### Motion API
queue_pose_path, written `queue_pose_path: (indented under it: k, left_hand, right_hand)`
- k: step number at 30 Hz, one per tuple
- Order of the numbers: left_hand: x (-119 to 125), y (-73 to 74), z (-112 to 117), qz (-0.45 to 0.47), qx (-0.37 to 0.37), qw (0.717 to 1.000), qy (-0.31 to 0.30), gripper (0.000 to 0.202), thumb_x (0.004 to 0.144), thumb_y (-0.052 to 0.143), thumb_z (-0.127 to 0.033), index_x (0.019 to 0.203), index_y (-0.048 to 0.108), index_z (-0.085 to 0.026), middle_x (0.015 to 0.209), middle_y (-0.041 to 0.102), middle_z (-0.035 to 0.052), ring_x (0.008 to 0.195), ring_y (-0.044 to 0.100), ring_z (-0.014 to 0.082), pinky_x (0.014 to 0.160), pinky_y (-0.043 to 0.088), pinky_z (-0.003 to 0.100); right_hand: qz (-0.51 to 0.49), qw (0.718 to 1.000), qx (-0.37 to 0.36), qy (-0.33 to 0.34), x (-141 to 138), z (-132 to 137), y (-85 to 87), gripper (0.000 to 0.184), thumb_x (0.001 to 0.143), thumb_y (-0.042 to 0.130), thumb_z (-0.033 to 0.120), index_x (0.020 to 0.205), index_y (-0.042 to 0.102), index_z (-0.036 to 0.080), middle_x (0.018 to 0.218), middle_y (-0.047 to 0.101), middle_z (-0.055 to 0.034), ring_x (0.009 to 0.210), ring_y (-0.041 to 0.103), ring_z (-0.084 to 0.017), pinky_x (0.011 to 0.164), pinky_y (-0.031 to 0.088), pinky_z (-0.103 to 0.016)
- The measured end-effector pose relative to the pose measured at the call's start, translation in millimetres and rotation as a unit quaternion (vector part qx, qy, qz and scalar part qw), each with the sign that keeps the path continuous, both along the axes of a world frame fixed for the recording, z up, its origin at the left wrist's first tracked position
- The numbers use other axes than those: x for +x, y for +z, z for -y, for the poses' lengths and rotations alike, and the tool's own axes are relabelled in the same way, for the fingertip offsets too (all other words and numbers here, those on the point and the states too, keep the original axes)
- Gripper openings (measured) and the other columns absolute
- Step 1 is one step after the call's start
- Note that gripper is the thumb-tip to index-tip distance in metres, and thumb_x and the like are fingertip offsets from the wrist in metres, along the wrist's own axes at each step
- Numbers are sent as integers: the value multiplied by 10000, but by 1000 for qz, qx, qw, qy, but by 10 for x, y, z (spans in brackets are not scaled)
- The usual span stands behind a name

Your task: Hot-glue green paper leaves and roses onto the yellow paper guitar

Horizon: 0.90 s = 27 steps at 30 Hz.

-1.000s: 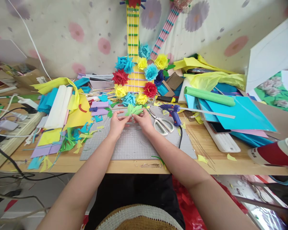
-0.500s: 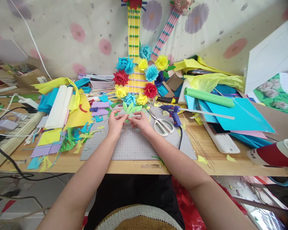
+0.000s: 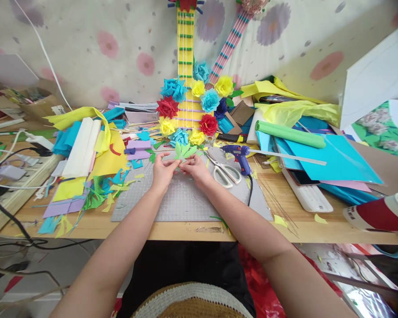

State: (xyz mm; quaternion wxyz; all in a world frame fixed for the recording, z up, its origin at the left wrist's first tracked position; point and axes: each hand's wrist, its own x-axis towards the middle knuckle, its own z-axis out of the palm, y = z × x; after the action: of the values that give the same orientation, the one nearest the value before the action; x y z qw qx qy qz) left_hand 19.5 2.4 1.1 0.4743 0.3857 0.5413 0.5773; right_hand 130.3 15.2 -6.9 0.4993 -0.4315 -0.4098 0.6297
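Light green paper leaves (image 3: 185, 151) fan out above the fingertips of both hands, over the far part of the grey cutting mat (image 3: 182, 205). My left hand (image 3: 163, 171) is closed in a pinch at the base of the leaves. Fingertip to fingertip with it, my right hand (image 3: 195, 169) pinches the same base from the other side. What exactly lies between the fingertips is partly hidden. Just right of my right hand lie scissors (image 3: 226, 173) with white handles, and beyond them a blue glue gun (image 3: 239, 155) with a long glue stick.
A yellow paper guitar (image 3: 185, 53) with paper flowers leans on the wall behind the mat. Coloured paper scraps (image 3: 96, 194) and crepe rolls (image 3: 81, 148) lie on the left. Blue sheets (image 3: 341, 159), a white keyboard (image 3: 310, 194) and a paper cup (image 3: 381, 212) stand right.
My hands have drawn closer together, fingertips now meeting. The green leaves have shifted slightly right and turned more upright.
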Motion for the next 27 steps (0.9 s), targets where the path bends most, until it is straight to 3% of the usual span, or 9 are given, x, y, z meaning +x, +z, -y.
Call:
queue_pose_path:
  k: [11,16,22,27]
  left_hand:
    - [-9,-20,-15,-9,-17,1000,7,586,670,691,-165,1198,439,-134,760,689,75,697,666,197,531,506,269]
    - [4,-47,-15,-1,-4,1000,13,634,671,692,-167,1242,416,-152,782,692,69,711,670,196,546,512,271]
    - [27,-51,-18,35,2,999,23,586,631,703,-145,1137,409,-172,731,679,31,675,668,183,574,522,282]
    - [30,-46,-29,46,1,998,40,521,600,710,-122,1008,393,-185,686,665,10,610,656,165,611,523,297]
  right_hand:
    - [5,1000,-14,6,38,-8,5,481,437,755,231,756,395,209,532,579,83,508,540,-90,478,379,-199]
    - [13,1000,3,10,37,-28,-3,449,440,742,238,751,418,209,531,565,73,499,529,-99,473,369,-213]
    - [39,999,24,30,29,-47,-8,358,451,731,254,661,446,199,488,545,56,442,478,-88,459,366,-231]
    - [28,999,20,16,15,-19,0,405,452,739,242,698,420,201,500,564,61,464,515,-90,443,376,-208]
